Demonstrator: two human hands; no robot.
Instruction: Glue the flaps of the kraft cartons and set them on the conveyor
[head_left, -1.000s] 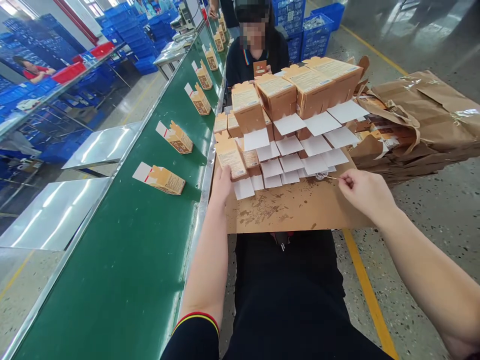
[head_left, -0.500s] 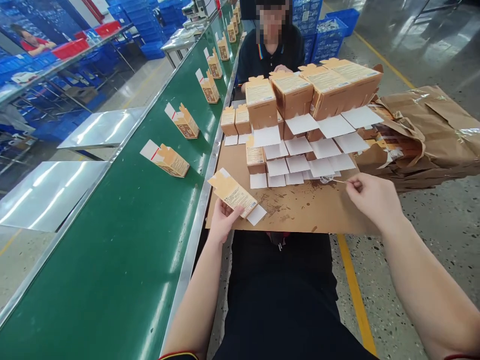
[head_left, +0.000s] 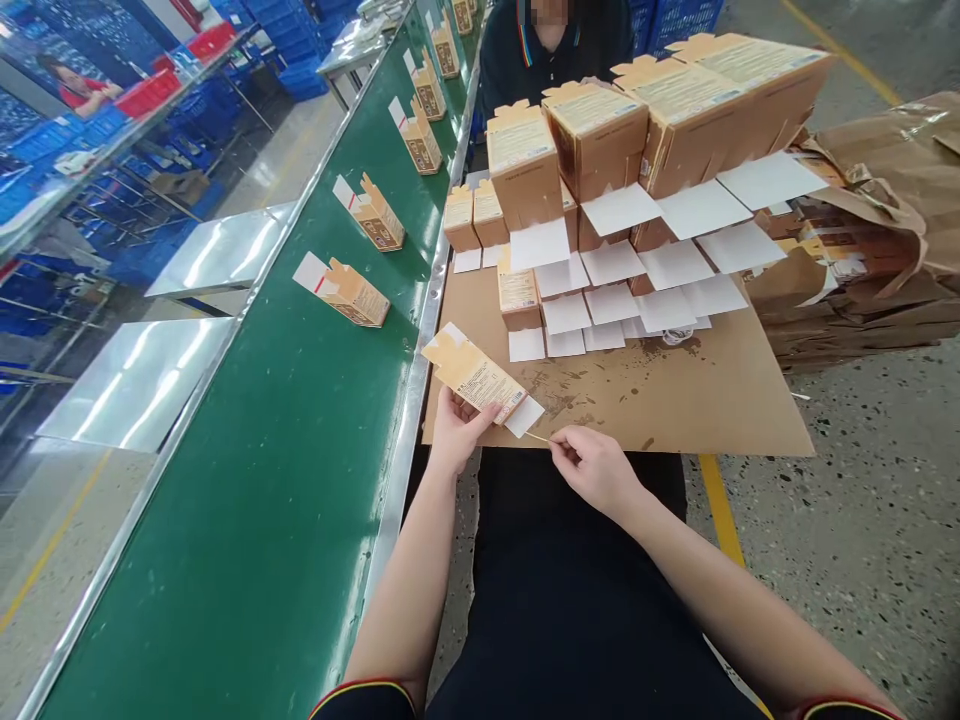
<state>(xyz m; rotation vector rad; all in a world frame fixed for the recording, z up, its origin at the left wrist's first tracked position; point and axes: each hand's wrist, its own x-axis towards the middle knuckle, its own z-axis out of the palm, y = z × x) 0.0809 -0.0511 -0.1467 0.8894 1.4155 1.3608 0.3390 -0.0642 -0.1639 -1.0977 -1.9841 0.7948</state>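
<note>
A small tan carton is gripped in my left hand, thumb on its printed face. Its white end flap points toward my right hand, and tabs stick out at the other end. My right hand pinches a thin pale stick, whose far tip is at the carton's white flap; whether they touch I cannot tell. Both hands are over the near edge of a brown cardboard sheet. Behind them, rows of tan cartons are stacked with white flaps hanging toward me.
A green conveyor belt with a metal rim runs along the left, carrying spaced open cartons. Across the table sits a person. Torn brown wrapping paper lies at the right. A small clear ring is beside the stack.
My right hand has moved left with the stick, from beside the stack to the held carton's flap. The view has shifted; my left hand still holds the carton.
</note>
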